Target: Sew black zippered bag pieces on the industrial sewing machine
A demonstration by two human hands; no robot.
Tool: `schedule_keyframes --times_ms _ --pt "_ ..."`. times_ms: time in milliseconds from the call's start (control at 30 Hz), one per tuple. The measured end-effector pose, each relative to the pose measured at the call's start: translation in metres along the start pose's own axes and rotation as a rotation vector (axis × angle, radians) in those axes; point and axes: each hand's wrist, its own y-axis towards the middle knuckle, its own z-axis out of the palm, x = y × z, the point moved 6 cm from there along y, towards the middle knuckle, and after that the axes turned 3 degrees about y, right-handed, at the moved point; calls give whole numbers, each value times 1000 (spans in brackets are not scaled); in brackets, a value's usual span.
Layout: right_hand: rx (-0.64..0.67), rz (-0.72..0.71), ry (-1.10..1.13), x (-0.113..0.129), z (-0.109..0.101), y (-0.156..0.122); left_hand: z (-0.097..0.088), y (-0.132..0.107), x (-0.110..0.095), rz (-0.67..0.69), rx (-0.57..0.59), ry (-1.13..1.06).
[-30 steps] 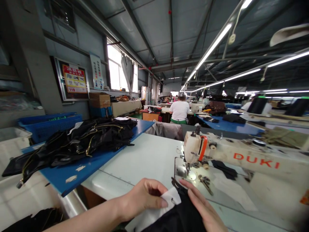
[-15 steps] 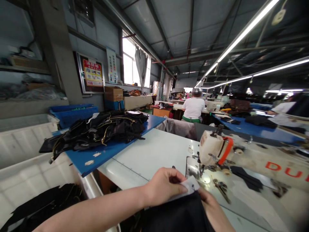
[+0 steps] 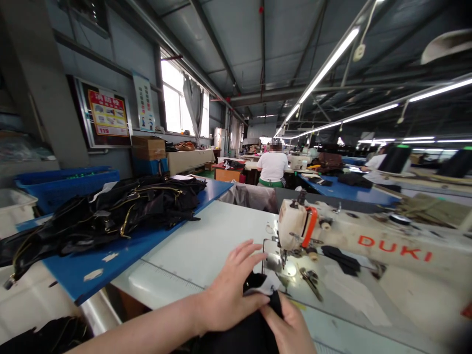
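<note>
My left hand (image 3: 228,290) is over the table's front edge, fingers stretched out and apart, its thumb against a black fabric piece (image 3: 245,332). At the top of this piece is a small white patch (image 3: 266,285) with a dark mark. My right hand (image 3: 289,322) grips the fabric's right edge, thumb towards the white patch; some of its fingers are hidden behind the cloth. Just beyond the hands stands a white sewing machine (image 3: 332,231) with an orange lever and a lit needle area. A pair of small metal scissors (image 3: 311,283) lies beside the needle plate.
Black pieces with gold zippers (image 3: 136,206) are heaped on a blue board (image 3: 110,265) at left. A white bin (image 3: 25,305) below it holds more black cloth. Black strips (image 3: 341,260) and a white sheet (image 3: 354,292) lie by the machine. A person (image 3: 273,164) sits farther back.
My left hand's fingers have gone from pinching the white patch to spread out. The right hand keeps hold of the black fabric. The view has swung to the right.
</note>
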Motion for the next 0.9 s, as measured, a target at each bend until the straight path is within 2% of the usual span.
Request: schedule_keyframes --times_ms 67,133,267,433,500,600,667,700,833,867,900 --pt "-55 -15 19 -3 -2 0 1 3 2 58 114 30" --pt "-89 -18 40 -6 -1 2 1 5 5 98 143 48" --pt "-126 -26 33 -7 6 17 -10 14 6 205 50 205" --pt "-211 -158 -109 -13 17 46 -42 38 -10 472 -156 662" --pt "-131 -111 -126 -25 26 56 -42 48 -13 558 -165 836" --pt "132 -19 -118 -39 43 62 -14 54 -2 633 -6 964" --pt "259 6 -122 -40 43 61 12 50 13 654 131 942" --pt "300 17 -126 -40 39 59 23 48 22 621 155 914" --pt "348 75 -124 -35 1 46 46 36 51 525 149 837" --pt "367 117 -115 -34 -11 42 50 32 55 523 139 843" --pt "356 224 -78 -36 -23 39 53 29 57 530 125 853"
